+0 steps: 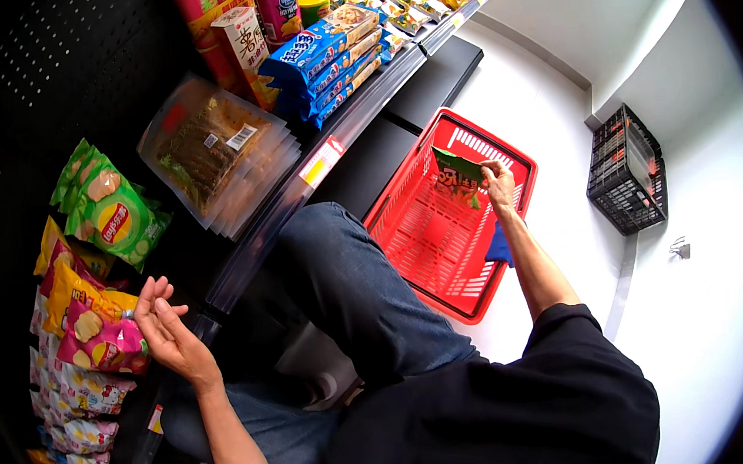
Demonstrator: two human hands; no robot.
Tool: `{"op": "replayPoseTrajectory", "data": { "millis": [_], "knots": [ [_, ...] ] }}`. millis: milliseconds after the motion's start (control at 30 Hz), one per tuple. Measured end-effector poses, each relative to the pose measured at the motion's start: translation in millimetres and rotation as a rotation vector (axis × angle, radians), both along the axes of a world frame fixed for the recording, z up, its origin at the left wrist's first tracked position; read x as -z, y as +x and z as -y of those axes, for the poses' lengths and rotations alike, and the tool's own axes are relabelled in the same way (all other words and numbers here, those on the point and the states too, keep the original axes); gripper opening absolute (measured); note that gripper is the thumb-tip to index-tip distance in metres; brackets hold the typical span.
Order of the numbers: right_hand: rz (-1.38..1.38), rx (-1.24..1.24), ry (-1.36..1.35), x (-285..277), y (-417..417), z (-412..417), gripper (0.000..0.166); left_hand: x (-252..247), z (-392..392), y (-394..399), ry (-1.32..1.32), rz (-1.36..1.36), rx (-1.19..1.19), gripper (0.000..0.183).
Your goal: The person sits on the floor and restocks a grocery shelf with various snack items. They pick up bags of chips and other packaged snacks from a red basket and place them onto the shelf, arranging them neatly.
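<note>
My right hand [499, 184] grips the corner of a green snack bag [459, 176] over the red plastic shopping basket [440, 233], which stands on the floor at my right. My left hand [173, 336] is raised at the shelf front, palm up with fingers loosely curled and nothing in it. Just beside its fingers lies a pink bag of Lay's chips [101, 335], with a yellow snack bag [78, 291] behind. Farther up the shelf are green Lay's chip bags [115, 216] and a stack of clear flat packages [218, 149] with brown contents.
The shelf edge [339, 153] with its label strip runs diagonally past my knee. Blue biscuit packs [324, 52], a white and orange box [246, 52] and a purple can [279, 10] stand farther along. Black plastic crates [625, 169] sit against the wall. Blue cloth [498, 248] shows by the basket's rim.
</note>
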State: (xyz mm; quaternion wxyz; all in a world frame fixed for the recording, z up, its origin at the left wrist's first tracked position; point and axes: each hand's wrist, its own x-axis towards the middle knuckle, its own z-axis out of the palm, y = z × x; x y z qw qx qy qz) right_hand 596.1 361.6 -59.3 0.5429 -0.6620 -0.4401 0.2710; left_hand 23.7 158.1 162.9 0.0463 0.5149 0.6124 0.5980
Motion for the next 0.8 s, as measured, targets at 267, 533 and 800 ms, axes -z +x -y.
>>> {"op": "replayPoseTrajectory", "data": {
  "millis": [267, 533, 800],
  "knots": [
    [-0.028, 0.18, -0.107, 59.8, 22.5, -33.0, 0.035, 1.4, -13.8, 4.3, -0.094, 0.03, 0.064, 0.03],
    [-0.431, 0.204, -0.034, 59.5, 32.7, -27.9, 0.037, 1.5, -16.4, 0.4, -0.145, 0.044, 0.085, 0.029],
    [-0.316, 0.172, -0.046, 35.7, 41.7, -25.9, 0.032, 12.2, -16.7, -13.8, -0.144, 0.191, 0.094, 0.03]
  ]
}}
